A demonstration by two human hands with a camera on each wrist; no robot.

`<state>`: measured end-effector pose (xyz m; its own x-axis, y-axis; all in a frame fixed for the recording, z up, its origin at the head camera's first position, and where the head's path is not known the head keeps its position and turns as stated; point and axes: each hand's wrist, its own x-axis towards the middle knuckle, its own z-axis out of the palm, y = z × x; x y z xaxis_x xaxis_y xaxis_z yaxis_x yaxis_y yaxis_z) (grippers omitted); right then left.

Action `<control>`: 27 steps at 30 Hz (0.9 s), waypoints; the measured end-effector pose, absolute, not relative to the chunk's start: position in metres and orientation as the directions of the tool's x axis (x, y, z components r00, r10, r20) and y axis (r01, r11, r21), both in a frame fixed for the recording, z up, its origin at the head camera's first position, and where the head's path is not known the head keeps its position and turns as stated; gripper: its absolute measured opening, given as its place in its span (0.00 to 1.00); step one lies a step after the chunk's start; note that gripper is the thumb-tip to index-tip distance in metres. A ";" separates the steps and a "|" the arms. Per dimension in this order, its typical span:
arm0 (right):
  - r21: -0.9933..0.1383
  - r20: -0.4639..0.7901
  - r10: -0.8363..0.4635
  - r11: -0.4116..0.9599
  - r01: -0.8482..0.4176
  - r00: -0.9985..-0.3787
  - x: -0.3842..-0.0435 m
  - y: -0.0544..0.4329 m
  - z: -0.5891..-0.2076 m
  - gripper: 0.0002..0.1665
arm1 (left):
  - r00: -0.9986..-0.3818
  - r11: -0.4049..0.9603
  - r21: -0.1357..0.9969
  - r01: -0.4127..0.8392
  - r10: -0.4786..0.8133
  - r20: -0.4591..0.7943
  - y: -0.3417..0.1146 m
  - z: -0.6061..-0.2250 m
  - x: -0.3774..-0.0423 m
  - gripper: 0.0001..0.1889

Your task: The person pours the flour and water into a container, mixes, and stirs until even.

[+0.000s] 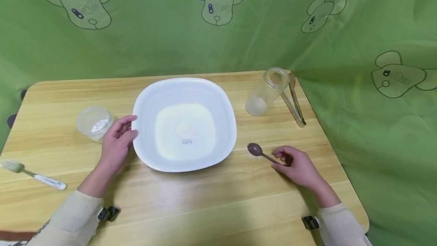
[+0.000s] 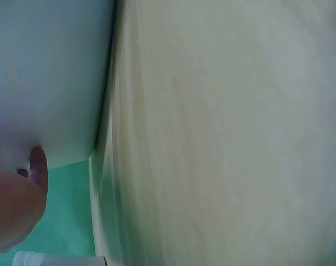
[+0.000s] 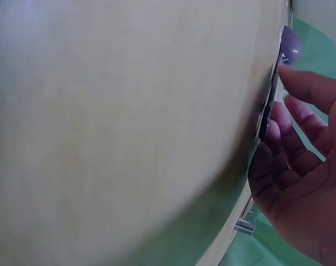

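Note:
A white basin sits in the middle of the wooden table. My left hand is at its left side, with thumb and fingertips against the outer wall; the left wrist view shows one straight finger touching that wall. At the right, a brown spoon lies on the table with its bowl pointing left. My right hand is over the end of its handle, fingers loosely bent. In the right wrist view the thumb tip is right at the handle's end, with the spoon still along the tabletop.
Left of the basin stands a clear round container with white contents. A brush with a white handle lies at the far left. Back right are a tilted-looking glass jar and tongs. Green curtain surrounds the table's back and right.

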<state>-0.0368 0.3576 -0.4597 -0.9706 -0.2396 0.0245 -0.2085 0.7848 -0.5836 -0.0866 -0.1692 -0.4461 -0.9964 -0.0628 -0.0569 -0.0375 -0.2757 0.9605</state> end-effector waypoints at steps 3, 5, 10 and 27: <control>-0.577 0.038 -0.254 0.784 -0.229 -0.966 -0.038 0.357 -0.461 0.18 | -0.996 -0.278 0.960 -0.038 -0.064 -0.058 -0.169 -0.446 -0.086 0.21; -0.574 0.038 -0.265 0.783 -0.238 -0.963 -0.039 0.355 -0.462 0.16 | -0.996 -0.280 0.959 -0.038 -0.066 -0.058 -0.169 -0.446 -0.086 0.21; -0.583 0.004 -0.279 0.779 -0.229 -0.960 -0.040 0.351 -0.462 0.13 | -0.996 -0.289 0.957 -0.032 -0.066 -0.053 -0.169 -0.446 -0.086 0.21; -0.536 -0.078 -0.317 0.813 -0.228 -0.945 -0.046 0.346 -0.447 0.10 | -0.996 -0.290 0.957 -0.031 -0.068 -0.053 -0.168 -0.445 -0.087 0.20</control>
